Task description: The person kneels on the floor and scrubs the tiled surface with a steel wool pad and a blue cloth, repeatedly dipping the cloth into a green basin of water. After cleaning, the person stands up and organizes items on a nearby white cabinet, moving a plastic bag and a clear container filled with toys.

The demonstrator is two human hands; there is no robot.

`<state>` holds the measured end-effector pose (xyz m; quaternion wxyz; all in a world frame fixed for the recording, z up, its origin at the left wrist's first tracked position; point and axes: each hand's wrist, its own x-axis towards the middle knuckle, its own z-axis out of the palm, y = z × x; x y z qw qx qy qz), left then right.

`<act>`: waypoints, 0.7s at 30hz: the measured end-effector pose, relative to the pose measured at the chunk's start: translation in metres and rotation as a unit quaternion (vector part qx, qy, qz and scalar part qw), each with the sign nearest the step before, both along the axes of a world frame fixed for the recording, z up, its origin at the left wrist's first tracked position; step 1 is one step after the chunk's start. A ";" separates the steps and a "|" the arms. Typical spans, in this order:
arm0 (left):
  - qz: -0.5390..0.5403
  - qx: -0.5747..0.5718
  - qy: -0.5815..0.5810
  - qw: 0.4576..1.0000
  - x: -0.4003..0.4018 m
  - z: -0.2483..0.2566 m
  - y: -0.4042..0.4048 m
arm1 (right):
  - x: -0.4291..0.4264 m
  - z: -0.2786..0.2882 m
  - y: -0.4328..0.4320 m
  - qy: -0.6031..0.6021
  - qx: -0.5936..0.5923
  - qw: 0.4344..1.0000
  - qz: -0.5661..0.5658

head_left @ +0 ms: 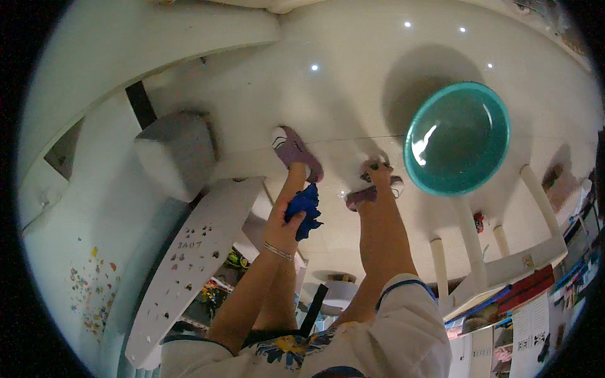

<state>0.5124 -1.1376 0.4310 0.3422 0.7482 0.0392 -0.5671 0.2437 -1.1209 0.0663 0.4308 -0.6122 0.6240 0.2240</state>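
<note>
My left hand (282, 222) grips a crumpled dark blue cloth (305, 210), with the thumb pressed over it. Bracelets circle that wrist. My right hand (376, 172) reaches down beside the other foot; its fingers are closed around a small dark object (375, 166), too blurred to name. A mauve shoe (295, 151) shows beyond the blue cloth, and another mauve shoe (361, 197) lies partly behind my right hand. Right of that hand is a round teal plastic basin (411, 165), which looks to contain water.
A white stool or small table with pale legs (438, 264) stands at the lower right, near shelves of mixed items. On the left are a grey-white box-like piece (175, 156) and a white cabinet with dark decals (189, 255). Pale glossy tiles (331, 108) cover the floor.
</note>
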 end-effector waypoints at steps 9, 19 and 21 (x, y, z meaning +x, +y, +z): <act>-0.033 -0.014 -0.069 0.997 0.047 0.073 0.001 | 0.033 0.115 -0.055 0.098 -0.053 0.994 -0.012; 0.053 -0.149 -0.066 0.985 0.129 0.275 -0.001 | 0.164 0.545 -0.175 -0.299 0.038 0.914 -0.272; 0.100 -0.190 -0.086 0.973 0.164 0.306 0.003 | 0.197 0.634 -0.195 -0.436 -0.043 0.868 -0.233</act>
